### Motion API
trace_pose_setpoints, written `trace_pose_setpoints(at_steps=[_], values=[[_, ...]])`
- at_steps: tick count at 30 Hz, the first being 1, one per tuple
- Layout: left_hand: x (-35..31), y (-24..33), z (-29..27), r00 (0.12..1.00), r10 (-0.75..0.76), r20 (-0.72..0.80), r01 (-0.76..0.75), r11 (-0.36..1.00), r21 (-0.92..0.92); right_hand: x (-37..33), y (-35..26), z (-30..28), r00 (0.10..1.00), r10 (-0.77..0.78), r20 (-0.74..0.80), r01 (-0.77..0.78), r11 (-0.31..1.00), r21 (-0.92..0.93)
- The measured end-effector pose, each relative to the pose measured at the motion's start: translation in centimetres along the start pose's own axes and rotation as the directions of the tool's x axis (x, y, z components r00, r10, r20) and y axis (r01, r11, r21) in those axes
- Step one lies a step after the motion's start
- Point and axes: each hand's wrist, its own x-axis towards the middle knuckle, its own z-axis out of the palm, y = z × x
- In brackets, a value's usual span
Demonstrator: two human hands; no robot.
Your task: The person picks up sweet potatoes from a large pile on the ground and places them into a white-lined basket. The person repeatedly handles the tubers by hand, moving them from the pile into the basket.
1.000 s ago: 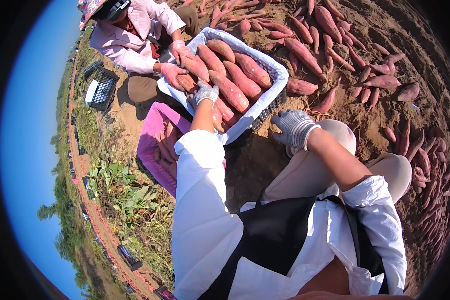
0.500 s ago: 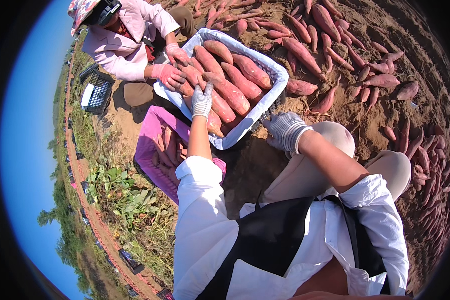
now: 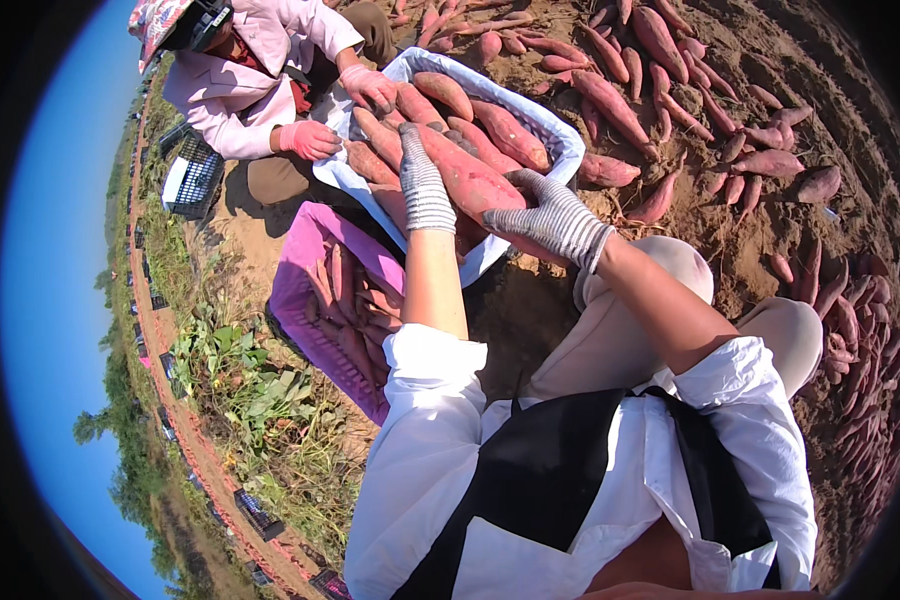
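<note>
A large red-skinned sweet potato point(image 3: 470, 178) lies slantwise between my two hands, over a crate lined with pale cloth point(image 3: 567, 145). Wearing a striped grey glove, my left hand point(image 3: 425, 188) grips its left side. My right hand point(image 3: 558, 218), gloved alike, closes round its near right end, with the thumb on top. More large sweet potatoes point(image 3: 508, 135) fill the crate beneath and behind it. Across the crate, a co-worker's pink-gloved hand point(image 3: 370, 88) rests on the sweet potatoes, and the other pink glove point(image 3: 310, 139) is at the crate's left rim.
A pink-lined crate point(image 3: 295, 265) of smaller sweet potatoes stands beside my left forearm. Loose sweet potatoes point(image 3: 615, 110) lie on the soil to the right, with a dense heap point(image 3: 860, 340) farther right. A black crate point(image 3: 195, 175) sits behind the co-worker at left.
My right hand has come from the crate's near right corner onto a sweet potato, which is now raised between both hands. The co-worker's hands have moved apart.
</note>
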Motion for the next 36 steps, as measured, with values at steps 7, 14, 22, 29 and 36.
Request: trace_pose_setpoints(at_steps=[7, 14, 22, 29, 36], values=[[2.9, -7.9, -10.4, 0.994, -0.046, -0.104, 0.114, 0.436, 0.893, 0.1, 3.5, -1.0, 0.975, 0.178, -0.135, -0.102, 0.893, 0.439], [1.9, -8.3, -7.5, 0.974, -0.124, -0.188, 0.212, 0.22, 0.952, -1.4, 1.2, -1.8, 0.963, 0.217, -0.158, -0.114, 0.865, 0.489], [2.3, -13.6, -12.2, 0.989, 0.072, -0.132, -0.027, 0.95, 0.313, -0.6, 2.9, -2.6, 0.975, 0.176, -0.134, -0.092, 0.875, 0.476], [1.4, -12.1, -10.5, 0.98, -0.147, -0.134, 0.174, 0.96, 0.22, -0.4, 3.8, -1.9, 0.977, 0.18, -0.117, -0.082, 0.817, 0.57], [3.4, -12.7, -10.1, 0.979, 0.147, -0.138, -0.111, 0.964, 0.242, -1.1, 2.8, -2.4, 0.969, 0.23, -0.09, -0.146, 0.826, 0.545]])
